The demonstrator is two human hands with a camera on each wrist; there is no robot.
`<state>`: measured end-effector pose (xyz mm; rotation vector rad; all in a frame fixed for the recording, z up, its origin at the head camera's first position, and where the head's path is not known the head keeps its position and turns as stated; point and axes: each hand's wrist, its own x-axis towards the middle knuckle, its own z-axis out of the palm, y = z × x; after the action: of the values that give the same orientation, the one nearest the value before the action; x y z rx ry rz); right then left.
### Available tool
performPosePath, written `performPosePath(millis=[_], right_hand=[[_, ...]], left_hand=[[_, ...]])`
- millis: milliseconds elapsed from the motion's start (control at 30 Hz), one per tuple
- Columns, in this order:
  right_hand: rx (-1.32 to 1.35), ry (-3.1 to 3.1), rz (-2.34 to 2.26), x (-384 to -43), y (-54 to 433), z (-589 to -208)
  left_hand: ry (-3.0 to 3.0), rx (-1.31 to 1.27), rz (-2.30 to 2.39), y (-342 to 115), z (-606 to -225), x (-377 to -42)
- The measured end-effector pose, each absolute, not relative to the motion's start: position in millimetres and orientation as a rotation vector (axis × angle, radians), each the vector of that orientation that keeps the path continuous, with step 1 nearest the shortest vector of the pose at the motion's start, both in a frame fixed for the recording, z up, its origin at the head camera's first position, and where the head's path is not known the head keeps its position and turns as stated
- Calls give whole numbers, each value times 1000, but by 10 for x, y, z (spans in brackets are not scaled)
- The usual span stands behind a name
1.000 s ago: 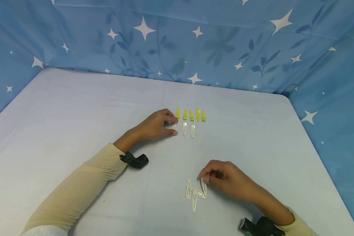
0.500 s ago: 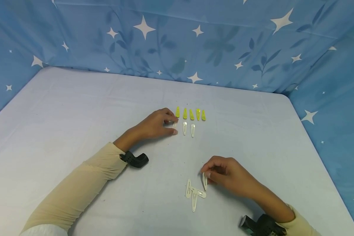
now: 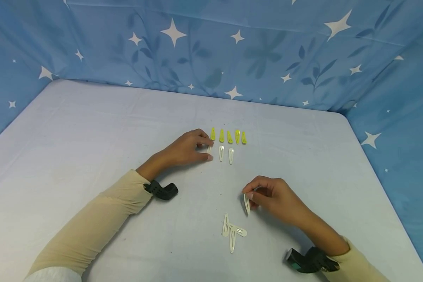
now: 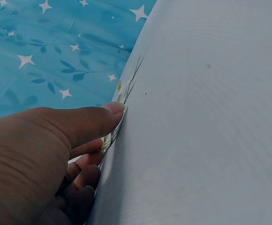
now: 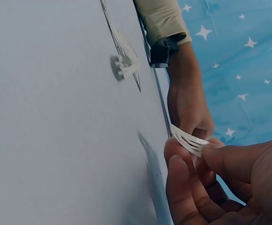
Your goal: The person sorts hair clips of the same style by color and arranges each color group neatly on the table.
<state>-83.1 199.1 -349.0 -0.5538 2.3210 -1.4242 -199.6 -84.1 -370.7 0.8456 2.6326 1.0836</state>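
My left hand [image 3: 187, 149] rests at the left end of a row of white snap hair clips, its thumb and a finger at the two ends of one white snap hair clip [image 3: 209, 149]. Two more white clips [image 3: 221, 153] lie to its right. Just behind runs a row of several yellow snap hair clips [image 3: 229, 137]. My right hand [image 3: 276, 199] pinches another white snap hair clip [image 5: 188, 142] between thumb and fingers, raised over the table. Nearer the front, a loose pile of white clips [image 3: 232, 239] overlaps on the cloth.
A white cloth [image 3: 102, 125] covers the table. Blue fabric with white stars [image 3: 211, 47] hangs along the back and both sides. Black wrist cameras [image 3: 163, 192] are strapped over beige sleeves [image 3: 95, 219].
The right hand has lifted a white hair clip off the front pile and moved it away toward the rows. My left hand has stayed in place at the row's end.
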Motion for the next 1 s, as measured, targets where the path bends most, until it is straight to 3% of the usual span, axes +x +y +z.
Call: performPosePath(millis=[1000], right_hand=[[-287,2434,-1457,-1151,1953,-3502]], left_hand=[[2637,853,1074,-838,-3714,-2002]])
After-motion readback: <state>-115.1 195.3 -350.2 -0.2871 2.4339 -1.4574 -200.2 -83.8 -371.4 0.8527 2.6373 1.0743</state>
